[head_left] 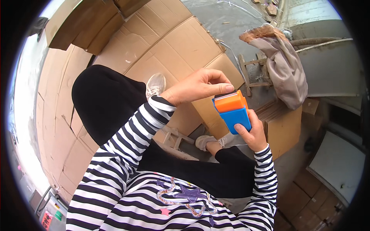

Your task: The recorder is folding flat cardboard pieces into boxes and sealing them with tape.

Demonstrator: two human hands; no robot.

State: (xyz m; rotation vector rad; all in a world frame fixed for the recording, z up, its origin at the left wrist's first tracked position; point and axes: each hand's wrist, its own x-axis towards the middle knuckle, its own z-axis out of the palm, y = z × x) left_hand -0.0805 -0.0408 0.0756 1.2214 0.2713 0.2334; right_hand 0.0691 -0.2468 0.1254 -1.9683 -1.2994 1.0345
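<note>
Held upright in my right hand (pixel 252 133) is a blue and orange plastic tape dispenser (pixel 235 119). My thumb presses the blue body and the other fingers wrap round its far side. A dark toothed edge runs along the top of the orange part. My left hand (pixel 202 86) comes in from the left with its fingers curled. Its thumb and fingertips meet at that toothed edge; what they pinch there is too small to make out. I see no tape roll, as the inside is hidden.
Flattened cardboard (pixel 181 46) covers the floor ahead and to the left. A cardboard box (pixel 285 129) stands at the right. Behind it, a brownish cloth (pixel 287 69) drapes beside a small wooden stool (pixel 250 73). A white panel (pixel 337 169) leans at the far right.
</note>
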